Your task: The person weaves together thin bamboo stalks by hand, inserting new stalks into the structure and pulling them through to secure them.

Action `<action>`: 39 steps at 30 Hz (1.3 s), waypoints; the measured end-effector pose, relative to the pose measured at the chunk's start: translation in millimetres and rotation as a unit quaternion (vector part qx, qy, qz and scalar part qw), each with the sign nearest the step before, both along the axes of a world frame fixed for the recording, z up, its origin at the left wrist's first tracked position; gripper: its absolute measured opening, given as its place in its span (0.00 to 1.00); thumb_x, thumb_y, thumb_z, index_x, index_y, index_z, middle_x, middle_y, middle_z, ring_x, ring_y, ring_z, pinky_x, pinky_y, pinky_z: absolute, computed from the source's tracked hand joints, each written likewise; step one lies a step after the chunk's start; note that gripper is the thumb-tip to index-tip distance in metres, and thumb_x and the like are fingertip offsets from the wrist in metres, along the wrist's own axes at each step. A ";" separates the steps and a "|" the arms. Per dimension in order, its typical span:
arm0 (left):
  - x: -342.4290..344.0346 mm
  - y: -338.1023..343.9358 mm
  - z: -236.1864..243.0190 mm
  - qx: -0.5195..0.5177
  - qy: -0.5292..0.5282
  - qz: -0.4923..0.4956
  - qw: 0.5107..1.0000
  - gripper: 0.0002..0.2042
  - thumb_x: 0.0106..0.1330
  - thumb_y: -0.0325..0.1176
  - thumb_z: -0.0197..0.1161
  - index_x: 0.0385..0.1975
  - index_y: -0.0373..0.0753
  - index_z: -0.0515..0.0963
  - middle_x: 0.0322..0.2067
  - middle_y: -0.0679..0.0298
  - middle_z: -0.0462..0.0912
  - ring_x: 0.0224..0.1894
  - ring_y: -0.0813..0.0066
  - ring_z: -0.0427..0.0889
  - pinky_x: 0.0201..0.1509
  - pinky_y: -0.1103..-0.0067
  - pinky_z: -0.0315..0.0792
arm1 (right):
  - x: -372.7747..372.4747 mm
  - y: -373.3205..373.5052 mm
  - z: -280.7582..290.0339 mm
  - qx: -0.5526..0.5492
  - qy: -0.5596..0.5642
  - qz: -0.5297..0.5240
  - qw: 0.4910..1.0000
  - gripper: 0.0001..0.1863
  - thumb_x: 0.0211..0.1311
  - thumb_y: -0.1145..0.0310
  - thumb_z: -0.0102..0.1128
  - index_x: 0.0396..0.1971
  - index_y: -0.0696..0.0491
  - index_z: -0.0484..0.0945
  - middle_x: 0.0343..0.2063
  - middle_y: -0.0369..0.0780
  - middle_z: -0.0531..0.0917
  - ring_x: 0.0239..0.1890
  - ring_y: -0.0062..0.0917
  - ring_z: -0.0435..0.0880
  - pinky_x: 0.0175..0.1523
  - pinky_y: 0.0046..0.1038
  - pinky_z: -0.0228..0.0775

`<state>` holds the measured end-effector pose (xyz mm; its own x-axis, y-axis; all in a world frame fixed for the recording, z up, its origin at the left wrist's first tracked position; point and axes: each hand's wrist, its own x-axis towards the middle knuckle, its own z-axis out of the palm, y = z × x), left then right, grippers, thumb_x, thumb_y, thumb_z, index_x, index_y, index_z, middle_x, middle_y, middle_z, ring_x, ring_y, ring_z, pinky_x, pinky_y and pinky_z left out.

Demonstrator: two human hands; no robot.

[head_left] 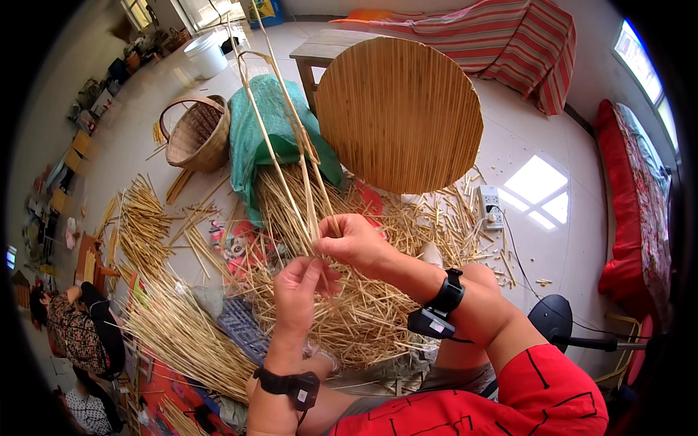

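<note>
My right hand (340, 238) pinches several long, pale straw stalks (280, 145) that rise steeply toward the top of the view, one bent over near its top. My left hand (302, 283) is just below it, thumb and forefinger closed at the stalks' lower part, the other fingertips blurred. Behind the stalks, a green woven sack (253, 120) lies over a bundle of straw (280, 203). Cut straw pieces (363, 312) are heaped under my hands, and longer straw (174, 334) lies at the lower left.
A round straw board (400, 112) leans by a wooden bench (327, 45). A wicker basket (196, 142) and white bucket (207, 54) stand behind left. A power strip (490, 207) is at right, near a red-covered bed (622, 211). Two people (76, 334) are at far left.
</note>
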<state>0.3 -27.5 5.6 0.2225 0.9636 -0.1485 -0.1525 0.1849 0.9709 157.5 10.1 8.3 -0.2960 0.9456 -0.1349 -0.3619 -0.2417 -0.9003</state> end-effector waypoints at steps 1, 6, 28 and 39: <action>0.6 -0.3 1.0 0.001 -0.002 -0.002 1.000 0.10 0.69 0.35 0.54 0.33 0.34 0.75 0.24 0.59 0.82 0.20 0.76 0.80 0.22 0.87 0.71 | -0.9 -0.8 0.3 0.001 0.007 -0.007 1.000 0.05 0.54 0.73 0.61 0.29 0.56 0.75 0.20 0.29 0.75 0.18 0.09 0.66 0.23 0.14 0.55; 1.9 -0.1 -2.6 0.002 -0.031 -0.003 1.000 0.11 0.70 0.36 0.53 0.37 0.34 0.75 0.26 0.59 0.82 0.22 0.76 0.81 0.24 0.88 0.71 | -1.2 -4.6 9.0 -0.007 0.031 -0.014 0.999 0.03 0.54 0.77 0.57 0.29 0.57 0.74 0.22 0.31 0.76 0.20 0.11 0.69 0.25 0.16 0.61; -15.5 15.3 -16.8 -0.008 0.029 0.172 0.985 0.08 0.69 0.33 0.53 0.35 0.35 0.75 0.24 0.65 0.79 0.21 0.84 0.76 0.23 0.89 0.66 | 71.0 5.2 29.4 0.130 -0.276 0.244 0.920 0.13 0.54 0.60 0.69 0.28 0.56 0.82 0.18 0.28 0.75 0.20 0.11 0.69 0.24 0.17 0.61; 25.5 -17.4 -25.5 -0.036 0.076 -0.076 0.994 0.07 0.68 0.31 0.55 0.35 0.34 0.76 0.25 0.63 0.81 0.23 0.82 0.78 0.24 0.87 0.69 | 38.3 25.3 12.0 0.040 -0.114 -0.188 0.975 0.11 0.62 0.64 0.60 0.30 0.58 0.79 0.22 0.31 0.79 0.18 0.09 0.67 0.21 0.14 0.59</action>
